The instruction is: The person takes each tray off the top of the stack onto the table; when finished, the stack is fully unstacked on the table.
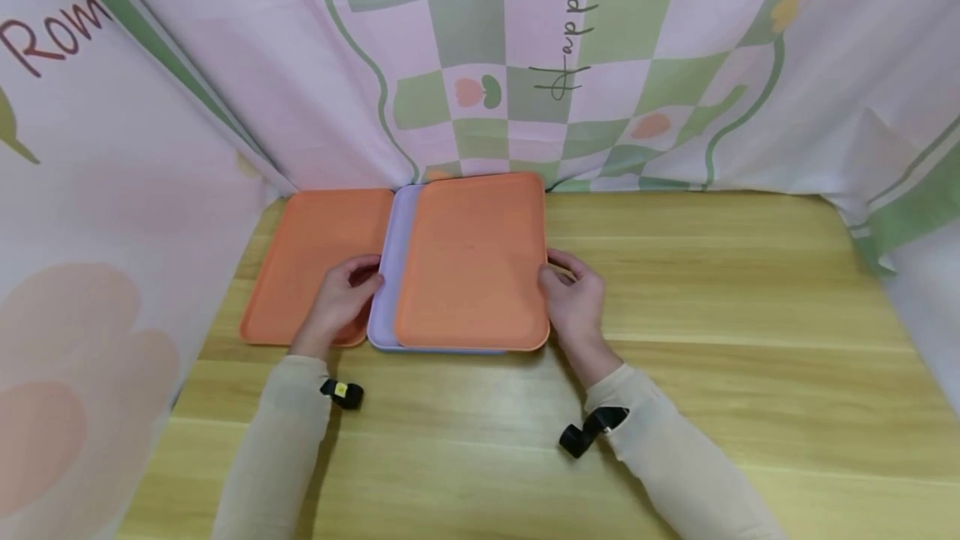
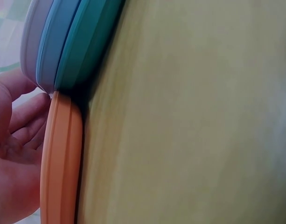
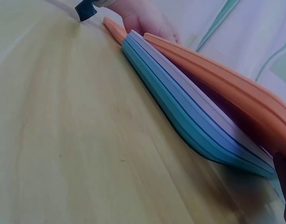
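Orange tray (image 1: 474, 257) lies tilted between the hands, its left side seeming to rest on the lilac tray (image 1: 385, 298), its right side raised at the right hand (image 1: 576, 294). As I judge it, that hand should lift evenly, so the low side neither scrapes nor drags the trays beneath. Pressure from the left hand (image 1: 343, 297) is best light; a shove could slide the lilac tray, blue tray (image 2: 55, 46) and teal tray (image 2: 84, 51) over one another. The right hand is narrow, pinching the tray's right edge; how far its fingers reach underneath I cannot tell. The left hand is partly spread, thumb and fingertips touching the lilac tray's left edge without clasping it, over the second orange tray (image 1: 330, 227).
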Tool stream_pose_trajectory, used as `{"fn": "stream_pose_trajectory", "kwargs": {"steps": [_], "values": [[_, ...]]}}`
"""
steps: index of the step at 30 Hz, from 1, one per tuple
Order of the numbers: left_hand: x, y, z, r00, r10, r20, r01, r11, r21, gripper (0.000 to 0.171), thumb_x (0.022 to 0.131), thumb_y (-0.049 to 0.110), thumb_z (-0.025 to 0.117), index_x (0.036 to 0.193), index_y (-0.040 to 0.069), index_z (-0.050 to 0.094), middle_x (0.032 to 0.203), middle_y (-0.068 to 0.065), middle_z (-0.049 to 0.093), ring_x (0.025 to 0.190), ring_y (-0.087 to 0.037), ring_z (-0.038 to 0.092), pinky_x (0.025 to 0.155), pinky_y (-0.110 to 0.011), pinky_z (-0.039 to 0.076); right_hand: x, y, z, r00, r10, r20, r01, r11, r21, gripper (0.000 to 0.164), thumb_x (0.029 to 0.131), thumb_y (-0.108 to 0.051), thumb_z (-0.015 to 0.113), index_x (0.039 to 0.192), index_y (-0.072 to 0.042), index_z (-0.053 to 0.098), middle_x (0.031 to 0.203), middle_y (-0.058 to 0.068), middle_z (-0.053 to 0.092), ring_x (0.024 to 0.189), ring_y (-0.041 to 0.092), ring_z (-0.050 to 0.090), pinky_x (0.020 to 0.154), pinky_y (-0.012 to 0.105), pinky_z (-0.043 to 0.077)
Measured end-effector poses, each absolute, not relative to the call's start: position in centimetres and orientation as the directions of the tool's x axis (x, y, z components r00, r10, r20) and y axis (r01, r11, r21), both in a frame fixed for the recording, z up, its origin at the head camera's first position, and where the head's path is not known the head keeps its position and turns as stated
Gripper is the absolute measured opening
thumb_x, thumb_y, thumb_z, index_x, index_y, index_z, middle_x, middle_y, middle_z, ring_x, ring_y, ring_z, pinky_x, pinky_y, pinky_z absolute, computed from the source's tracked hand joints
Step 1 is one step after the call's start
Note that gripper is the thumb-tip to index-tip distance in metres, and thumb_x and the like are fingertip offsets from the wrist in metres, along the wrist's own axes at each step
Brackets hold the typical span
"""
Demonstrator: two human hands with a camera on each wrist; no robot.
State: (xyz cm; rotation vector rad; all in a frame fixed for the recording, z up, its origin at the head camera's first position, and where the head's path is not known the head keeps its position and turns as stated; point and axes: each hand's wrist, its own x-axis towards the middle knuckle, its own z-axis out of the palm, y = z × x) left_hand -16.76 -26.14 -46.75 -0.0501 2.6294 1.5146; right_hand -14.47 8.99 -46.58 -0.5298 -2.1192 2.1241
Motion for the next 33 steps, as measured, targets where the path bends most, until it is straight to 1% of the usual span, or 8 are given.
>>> {"fn": "stream_pose_trajectory", "kwargs": {"steps": [3,9,14,17,25,30,33], "values": [[-16.8,-26.2,-46.9,-0.994,0.026,-0.110,-0.082,0.500,0.862,0.043,0.106,0.010,0.064,0.147,-0.004,0.061,0.147,-0.026,0.064,0.138,-0.040,0.060,0.120,-0.051,0.047,-14.4,9.3,-46.7,-0.922,0.340,-0.184,0.176,-0.056,-0.983,0.031,0.096,-0.011,0.067,0.124,-0.010,0.082,0.116,0.019,0.079,0.078,0.005,0.076,0.066,0.022,0.062],[-16.8,-26.2,-46.9,-0.994,0.030,-0.110,-0.080,0.497,0.864,0.043,0.106,0.009,0.064,0.147,-0.005,0.061,0.148,-0.027,0.063,0.140,-0.040,0.059,0.121,-0.051,0.046,-14.3,10.6,-46.7,-0.903,0.379,-0.205,0.192,-0.071,-0.979,0.031,0.097,-0.014,0.069,0.125,-0.011,0.082,0.119,0.015,0.080,0.083,0.004,0.076,0.070,0.020,0.063],[-16.7,-26.3,-46.8,-0.992,0.026,-0.120,-0.092,0.494,0.864,0.044,0.106,0.010,0.064,0.147,-0.005,0.060,0.149,-0.027,0.062,0.140,-0.040,0.058,0.122,-0.051,0.045,-14.2,11.9,-46.7,-0.890,0.392,-0.235,0.207,-0.113,-0.972,0.032,0.097,-0.014,0.072,0.126,-0.009,0.081,0.111,0.002,0.080,0.086,0.003,0.076,0.072,0.020,0.063],[-16.7,-26.3,-46.9,-0.992,0.021,-0.126,-0.098,0.500,0.860,0.044,0.107,0.011,0.064,0.148,-0.004,0.060,0.150,-0.027,0.062,0.141,-0.040,0.057,0.123,-0.052,0.045,-14.1,12.9,-46.5,-0.887,0.384,-0.256,0.216,-0.144,-0.966,0.032,0.097,-0.014,0.074,0.129,-0.009,0.080,0.108,-0.003,0.080,0.088,0.004,0.077,0.075,0.020,0.063],[-16.7,-26.3,-46.9,-0.991,0.017,-0.136,-0.107,0.517,0.849,0.045,0.107,0.013,0.064,0.149,-0.003,0.060,0.151,-0.026,0.061,0.142,-0.040,0.057,0.123,-0.052,0.044,-13.7,15.5,-46.1,-0.870,0.393,-0.298,0.235,-0.201,-0.951,0.034,0.096,-0.013,0.076,0.130,-0.009,0.079,0.098,-0.010,0.080,0.085,0.005,0.077,0.072,0.021,0.063],[-16.7,-26.2,-46.8,-0.990,0.015,-0.138,-0.111,0.516,0.850,0.045,0.107,0.013,0.064,0.149,-0.003,0.060,0.151,-0.026,0.061,0.141,-0.040,0.057,0.123,-0.052,0.044,-13.6,17.2,-45.9,-0.851,0.416,-0.320,0.239,-0.236,-0.942,0.033,0.095,-0.010,0.077,0.128,-0.010,0.081,0.099,-0.010,0.079,0.082,0.006,0.076,0.070,0.021,0.063],[-16.6,-26.1,-46.8,-0.990,0.015,-0.141,-0.114,0.513,0.851,0.044,0.107,0.013,0.064,0.148,-0.003,0.060,0.150,-0.026,0.061,0.141,-0.039,0.057,0.122,-0.052,0.045,-13.5,18.3,-45.7,-0.845,0.427,-0.322,0.241,-0.235,-0.942,0.033,0.095,-0.009,0.077,0.128,-0.010,0.081,0.099,-0.012,0.079,0.082,0.005,0.076,0.071,0.020,0.063]]}}
